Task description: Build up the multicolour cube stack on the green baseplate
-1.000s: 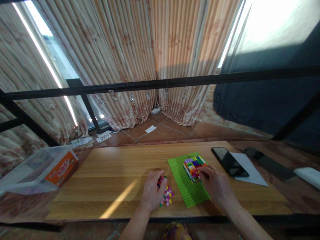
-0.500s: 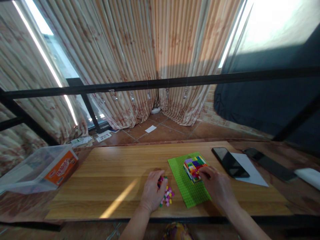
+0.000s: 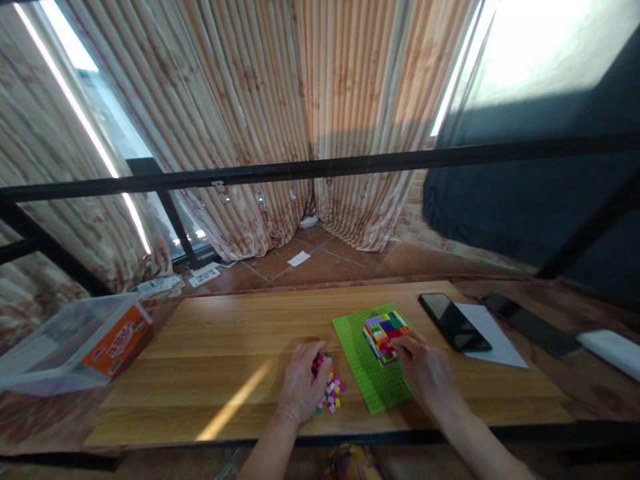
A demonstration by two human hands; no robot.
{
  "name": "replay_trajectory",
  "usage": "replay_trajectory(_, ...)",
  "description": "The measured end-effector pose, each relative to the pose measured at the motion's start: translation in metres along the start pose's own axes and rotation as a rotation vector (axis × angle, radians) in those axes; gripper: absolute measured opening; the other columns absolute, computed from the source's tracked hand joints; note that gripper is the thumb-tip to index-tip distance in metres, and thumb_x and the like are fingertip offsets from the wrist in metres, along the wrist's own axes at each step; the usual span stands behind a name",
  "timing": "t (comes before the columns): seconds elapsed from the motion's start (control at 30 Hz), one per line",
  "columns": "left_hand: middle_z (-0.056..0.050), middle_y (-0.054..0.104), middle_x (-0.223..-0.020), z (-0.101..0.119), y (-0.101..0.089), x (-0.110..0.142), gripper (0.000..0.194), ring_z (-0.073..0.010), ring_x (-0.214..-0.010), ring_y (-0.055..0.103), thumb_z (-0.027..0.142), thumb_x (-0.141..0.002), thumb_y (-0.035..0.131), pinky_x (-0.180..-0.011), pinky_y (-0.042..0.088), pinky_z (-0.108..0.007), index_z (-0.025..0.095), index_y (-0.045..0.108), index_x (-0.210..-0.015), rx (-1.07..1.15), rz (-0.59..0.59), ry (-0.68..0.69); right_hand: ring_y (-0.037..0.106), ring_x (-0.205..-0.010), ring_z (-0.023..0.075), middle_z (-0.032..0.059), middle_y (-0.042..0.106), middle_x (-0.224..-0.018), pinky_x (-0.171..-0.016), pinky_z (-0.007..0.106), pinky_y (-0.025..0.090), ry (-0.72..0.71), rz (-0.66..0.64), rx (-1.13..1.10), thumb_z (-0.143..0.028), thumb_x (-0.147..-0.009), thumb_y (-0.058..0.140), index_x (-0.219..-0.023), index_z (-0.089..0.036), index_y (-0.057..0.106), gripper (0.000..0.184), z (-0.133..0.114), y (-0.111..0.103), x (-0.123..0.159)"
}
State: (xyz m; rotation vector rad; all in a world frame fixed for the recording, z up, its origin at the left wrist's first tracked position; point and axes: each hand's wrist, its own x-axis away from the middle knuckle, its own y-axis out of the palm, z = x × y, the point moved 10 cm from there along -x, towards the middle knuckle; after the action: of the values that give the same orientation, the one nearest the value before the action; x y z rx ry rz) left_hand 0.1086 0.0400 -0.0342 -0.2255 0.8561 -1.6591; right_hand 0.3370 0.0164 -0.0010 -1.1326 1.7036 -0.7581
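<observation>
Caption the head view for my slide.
Right hand at a multicolored brick block on a green baseplate, left hand by loose bricks.

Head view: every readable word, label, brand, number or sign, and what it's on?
None legible enough to quote.
Orange label on clear plastic box: white characters, too blurred to read.
White printed paper on brown tiled floor: dark marks, too small to read.

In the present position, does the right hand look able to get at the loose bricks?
Probably yes, at least partly: the left hand curls around some loose bricks, but those on the right lie uncovered, and the green plate between them and the right hand is flat.
</observation>
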Motion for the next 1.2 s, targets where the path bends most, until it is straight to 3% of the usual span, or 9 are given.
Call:
replay_trajectory(0.13,-0.01,0.062,-0.112,-0.001,-0.002,-0.001,0.033,-0.0232,-0.108,0.055,0.034,-0.088,0.047,-0.095,0.044,-0.046,0.02,0.059,-0.114,-0.007,0.011,-0.005,0.063,-0.07,0.0155,0.0041,0.068,-0.083,-0.062,0.025,0.041,-0.025,0.01,-0.007,-0.022,-0.09,0.041,-0.076,-0.021,0.068,0.031,-0.003,-0.001,0.001)
replay_trajectory(0.23,-0.01,0.062,-0.112,0.002,-0.004,-0.002,0.033,-0.0238,-0.107,0.056,0.035,-0.087,0.047,-0.095,0.045,-0.046,0.02,0.06,-0.114,-0.01,0.021,0.001,0.063,-0.074,0.0163,0.0056,0.068,-0.088,-0.065,0.025,0.043,-0.041,0.078,-0.022,-0.024,-0.092,0.037,-0.094,-0.021,0.067,0.031,-0.012,-0.013,0.007)
replay_trajectory(0.3,-0.01,0.063,-0.112,0.003,-0.005,-0.002,0.033,-0.024,-0.107,0.057,0.035,-0.087,0.047,-0.095,0.045,-0.046,0.021,0.061,-0.113,-0.018,0.029,0.003,0.063,-0.079,0.0171,0.0071,0.067,-0.09,-0.07,0.026,0.043,-0.065,0.135,-0.051,-0.024,-0.093,0.036,-0.103,-0.021,0.065,0.031,-0.027,-0.023,0.017)
replay_trajectory(0.37,-0.009,0.064,-0.112,0.003,-0.006,-0.002,0.032,-0.024,-0.108,0.057,0.035,-0.087,0.047,-0.095,0.045,-0.046,0.021,0.061,-0.113,-0.025,0.032,0.005,0.061,-0.078,0.0155,0.007,0.067,-0.088,-0.071,0.025,0.043,-0.129,0.132,-0.126,-0.023,-0.093,0.035,-0.099,-0.023,0.065,0.031,-0.05,-0.025,0.028)
replay_trajectory(0.47,-0.008,0.063,-0.114,0.001,-0.004,-0.001,0.032,-0.023,-0.11,0.056,0.034,-0.088,0.046,-0.097,0.044,-0.044,0.022,0.06,-0.114,-0.024,0.027,0.01,0.059,-0.071,0.0122,0.003,0.064,-0.079,-0.064,0.021,0.041,-0.284,-0.15,-0.252,-0.02,-0.092,0.036,-0.084,-0.024,0.066,0.031,-0.095,0.003,0.046)
replay_trajectory(0.57,-0.008,0.063,-0.113,-0.001,-0.003,-0.001,0.032,-0.0221,-0.11,0.055,0.033,-0.089,0.044,-0.097,0.043,-0.043,0.022,0.06,-0.114,-0.017,0.026,0.007,0.059,-0.073,0.0108,-0.0003,0.063,-0.079,-0.065,0.019,0.04,-0.347,-0.357,-0.283,-0.019,-0.089,0.042,-0.081,-0.024,0.065,0.025,-0.118,0.027,0.059)
replay_trajectory(0.7,-0.008,0.063,-0.113,0.001,-0.004,-0.001,0.032,-0.021,-0.11,0.054,0.032,-0.091,0.041,-0.098,0.043,-0.043,0.021,0.06,-0.114,0.004,0.023,-0.005,0.061,-0.077,0.0116,-0.0004,0.064,-0.083,-0.069,0.02,0.039,-0.254,-0.453,-0.26,-0.019,-0.086,0.048,-0.08,-0.024,0.065,0.019,-0.107,0.041,0.057)
replay_trajectory(0.9,-0.008,0.063,-0.112,0.002,-0.008,-0.001,0.031,-0.0206,-0.109,0.055,0.031,-0.091,0.04,-0.097,0.042,-0.041,0.02,0.061,-0.112,0.047,0.041,-0.022,0.06,-0.069,0.015,0.0007,0.065,-0.077,-0.063,0.024,0.037,-0.11,-0.465,-0.195,-0.022,-0.083,0.051,-0.078,-0.022,0.061,0.011,-0.076,0.054,0.056)
replay_trajectory(1.2,-0.007,0.064,-0.112,-0.003,-0.009,0.0,0.032,-0.0202,-0.109,0.055,0.032,-0.091,0.041,-0.098,0.042,-0.04,0.021,0.061,-0.111,0.092,0.059,-0.057,0.061,-0.074,0.0154,0.0008,0.064,-0.084,-0.066,0.024,0.038,-0.166,-0.495,-0.24,-0.023,-0.081,0.055,-0.083,-0.024,0.063,0.008,-0.099,0.066,0.063)
